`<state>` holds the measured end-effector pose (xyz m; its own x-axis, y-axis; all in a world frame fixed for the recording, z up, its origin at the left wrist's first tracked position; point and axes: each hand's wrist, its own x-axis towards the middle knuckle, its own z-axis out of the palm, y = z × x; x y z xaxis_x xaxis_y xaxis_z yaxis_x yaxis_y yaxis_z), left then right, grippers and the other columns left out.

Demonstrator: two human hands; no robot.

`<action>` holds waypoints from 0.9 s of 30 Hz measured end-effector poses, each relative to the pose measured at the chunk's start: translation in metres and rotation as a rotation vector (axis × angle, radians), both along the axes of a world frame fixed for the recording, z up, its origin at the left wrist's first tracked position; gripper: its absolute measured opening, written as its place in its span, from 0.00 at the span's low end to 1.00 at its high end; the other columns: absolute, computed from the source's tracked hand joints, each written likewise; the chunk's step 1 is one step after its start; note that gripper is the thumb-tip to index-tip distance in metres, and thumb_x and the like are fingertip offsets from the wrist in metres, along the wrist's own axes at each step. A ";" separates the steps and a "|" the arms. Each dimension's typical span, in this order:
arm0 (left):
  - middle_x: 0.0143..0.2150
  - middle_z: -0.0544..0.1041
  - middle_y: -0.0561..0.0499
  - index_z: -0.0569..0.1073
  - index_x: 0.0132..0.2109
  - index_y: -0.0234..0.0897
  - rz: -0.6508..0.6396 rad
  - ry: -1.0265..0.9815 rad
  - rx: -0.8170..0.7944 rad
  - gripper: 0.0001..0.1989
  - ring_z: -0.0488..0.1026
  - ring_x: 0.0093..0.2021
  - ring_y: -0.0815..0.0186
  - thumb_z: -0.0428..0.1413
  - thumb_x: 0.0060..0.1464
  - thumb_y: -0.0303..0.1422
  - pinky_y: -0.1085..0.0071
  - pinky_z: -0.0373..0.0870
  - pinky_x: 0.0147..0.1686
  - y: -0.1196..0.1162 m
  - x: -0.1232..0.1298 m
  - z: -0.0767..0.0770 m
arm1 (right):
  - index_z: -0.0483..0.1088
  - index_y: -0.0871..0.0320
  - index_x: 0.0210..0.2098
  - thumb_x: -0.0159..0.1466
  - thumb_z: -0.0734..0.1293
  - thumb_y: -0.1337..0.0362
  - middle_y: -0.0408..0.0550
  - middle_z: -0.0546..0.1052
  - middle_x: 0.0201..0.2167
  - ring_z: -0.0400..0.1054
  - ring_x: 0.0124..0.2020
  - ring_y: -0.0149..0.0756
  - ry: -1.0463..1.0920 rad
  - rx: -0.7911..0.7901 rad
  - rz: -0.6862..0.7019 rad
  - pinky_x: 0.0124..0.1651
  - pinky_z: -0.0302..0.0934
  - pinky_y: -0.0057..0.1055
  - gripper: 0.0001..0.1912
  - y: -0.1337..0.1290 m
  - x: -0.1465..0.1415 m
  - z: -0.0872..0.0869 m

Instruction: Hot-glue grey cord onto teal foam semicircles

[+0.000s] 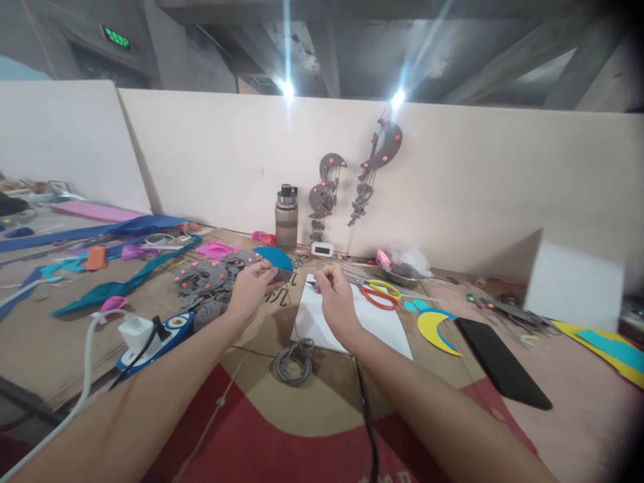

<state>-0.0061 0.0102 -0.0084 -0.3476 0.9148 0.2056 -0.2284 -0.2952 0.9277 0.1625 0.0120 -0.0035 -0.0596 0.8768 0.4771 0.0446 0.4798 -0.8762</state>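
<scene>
My left hand (250,290) pinches a rounded blue felt piece (274,257) above the cardboard. Off to its right, my right hand (338,303) is closed in a pinch over a white sheet (312,322). A small dark tip shows at those fingertips, too small to name. A coil of grey cord (292,363) lies below the hands, near the sheet's lower left corner. Grey felt crescents with pink and orange dots (214,275) are piled left of my left hand. Beside my right hand are scissors (381,295) with red and yellow handles.
A yellow crescent with a blue edge (433,333) and a black phone (503,362) lie to the right. A bottle (286,225) and a small digital clock (322,249) stand by the white partition, where grey crescent hangings (387,147) hang. At left is a power strip (176,327).
</scene>
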 end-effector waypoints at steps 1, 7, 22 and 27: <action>0.27 0.67 0.55 0.69 0.26 0.32 -0.003 -0.001 0.001 0.13 0.68 0.30 0.71 0.64 0.37 0.35 0.66 0.74 0.37 0.000 0.000 -0.001 | 0.61 0.56 0.29 0.62 0.60 0.59 0.39 0.64 0.24 0.58 0.28 0.30 0.029 -0.021 0.051 0.34 0.52 0.28 0.08 0.000 0.002 0.001; 0.27 0.68 0.55 0.70 0.27 0.33 -0.027 0.013 -0.007 0.14 0.68 0.30 0.69 0.64 0.36 0.37 0.64 0.74 0.38 0.003 0.002 -0.007 | 0.62 0.57 0.27 0.55 0.67 0.55 0.40 0.64 0.23 0.56 0.24 0.27 0.341 -0.285 0.408 0.29 0.53 0.27 0.13 -0.008 0.028 0.007; 0.27 0.72 0.54 0.72 0.27 0.35 -0.058 0.057 -0.007 0.14 0.71 0.31 0.67 0.65 0.36 0.39 0.66 0.73 0.39 -0.001 0.007 -0.007 | 0.66 0.58 0.31 0.62 0.62 0.60 0.45 0.71 0.32 0.62 0.34 0.32 -0.991 0.375 0.456 0.36 0.54 0.28 0.08 -0.084 0.038 -0.026; 0.26 0.71 0.56 0.72 0.27 0.34 -0.054 0.072 -0.027 0.15 0.70 0.30 0.69 0.65 0.36 0.40 0.66 0.73 0.40 0.000 0.006 -0.009 | 0.67 0.58 0.35 0.63 0.62 0.63 0.46 0.72 0.35 0.63 0.37 0.33 -1.030 0.368 0.391 0.37 0.56 0.27 0.05 -0.082 0.037 -0.026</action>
<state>-0.0005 0.0102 -0.0176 -0.2824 0.9375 0.2031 -0.1758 -0.2587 0.9498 0.2000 -0.0704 -0.0300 -0.8041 0.5313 0.2669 0.4478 0.8364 -0.3160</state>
